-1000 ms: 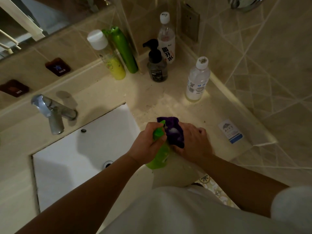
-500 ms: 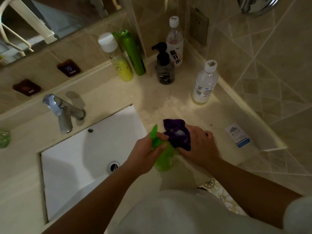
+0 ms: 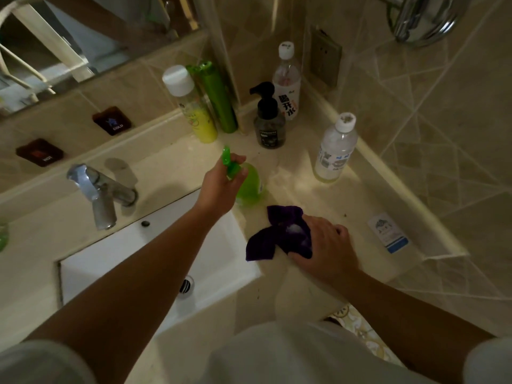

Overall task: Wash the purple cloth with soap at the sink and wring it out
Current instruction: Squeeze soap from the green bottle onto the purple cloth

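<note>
The purple cloth (image 3: pixel 273 235) lies crumpled on the counter just right of the sink (image 3: pixel 116 259), with a blob of white foam on it. My right hand (image 3: pixel 325 250) grips the cloth's right side and presses it to the counter. My left hand (image 3: pixel 221 185) holds the green soap pump bottle (image 3: pixel 249 184) by its neck. The bottle stands on or just above the counter, behind the cloth and apart from it. The chrome faucet (image 3: pixel 101 192) is at the sink's back left, with no water visible.
Along the back corner stand a yellow bottle with a white cap (image 3: pixel 194 112), a green bottle (image 3: pixel 219 101), a black pump bottle (image 3: pixel 268 123) and two clear water bottles (image 3: pixel 286 84) (image 3: pixel 333 151). A small sachet (image 3: pixel 388 234) lies near the counter's right edge.
My left hand has carried the green soap bottle away from the cloth, back toward the wall. The foam blob now shows on the cloth, and my right hand still holds it.
</note>
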